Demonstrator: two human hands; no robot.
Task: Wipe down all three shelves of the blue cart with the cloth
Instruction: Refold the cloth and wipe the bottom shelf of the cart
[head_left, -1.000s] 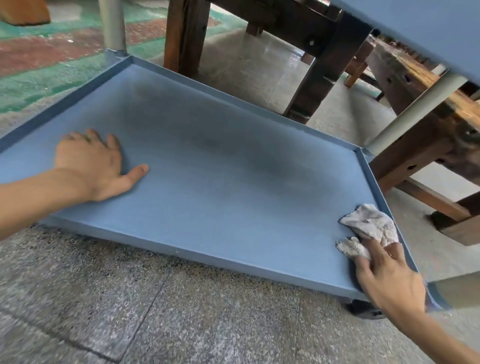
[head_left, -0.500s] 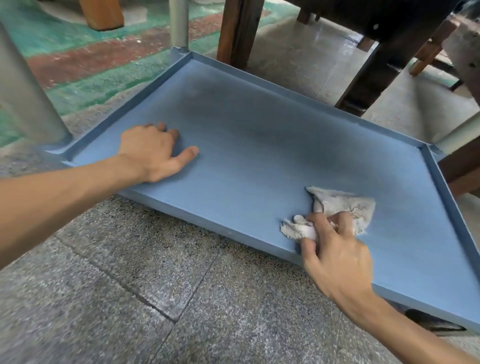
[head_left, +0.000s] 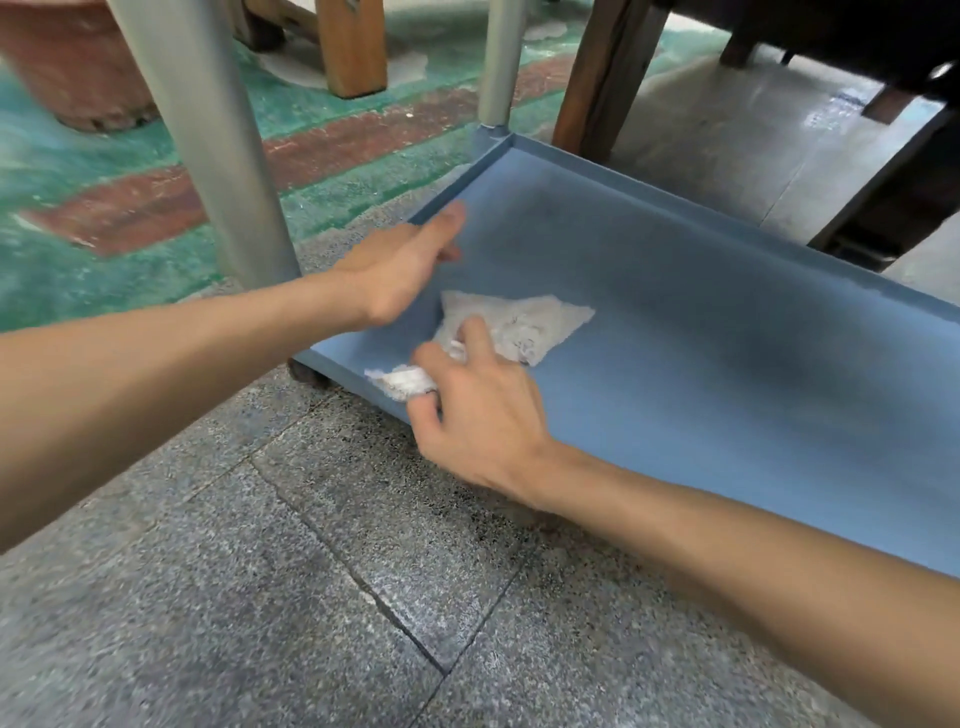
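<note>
I'm wiping the bottom shelf (head_left: 701, 332) of the blue cart, the lowest one, sitting just above the speckled floor (head_left: 311, 597). My right hand (head_left: 478, 415) is gripping the cloth (head_left: 514, 325): the grip is closed on a bunched end of it, thumb and fingers pinching that wad at the near rim, while the rest of the cloth is fanning out flat on the shelf just beyond my knuckles, toward the near-left corner. My left hand (head_left: 400, 270) is hovering just above and left of the cloth, near the left rim, fingers loosely curled and thumb sticking out, holding nothing; whether it's touching the shelf I can't tell, it's blurred.

Judging the step: I'm working the left end of this shelf. A darker dull patch is showing mid-shelf to the right and a greyer haze toward the far corner by the grey post (head_left: 501, 62), so the next move probably calls for pressing the cloth flat and sweeping back across those areas, keeping the left hand clear of the path. The other two shelves aren't in view.
</note>
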